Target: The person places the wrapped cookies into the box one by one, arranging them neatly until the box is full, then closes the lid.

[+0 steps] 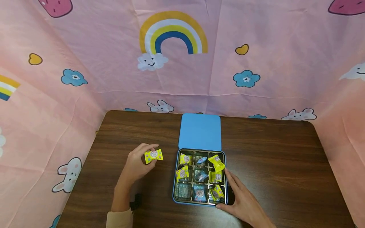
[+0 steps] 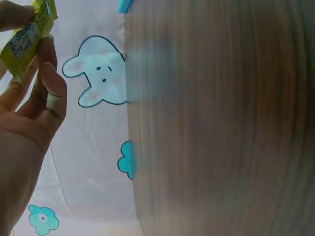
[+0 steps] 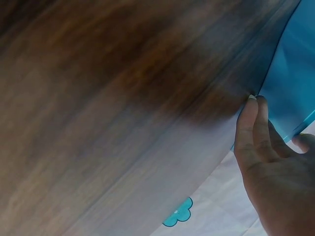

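Observation:
My left hand pinches a yellow wrapped candy between thumb and fingers, left of a blue tin. In the left wrist view, the candy shows a printed white panel. The tin's divided tray holds yellow candies along both sides and blue wrapped candies down the middle. One yellow candy sticks up over the back right compartment; bare plastic shows in the front left one. My right hand rests against the tin's front right corner, fingers extended along its side, thumb at the front edge.
The tin's blue lid lies folded back behind it on the brown wooden table. Pink patterned cloth hangs around the table's back and sides. A small black object shows beside the left wrist.

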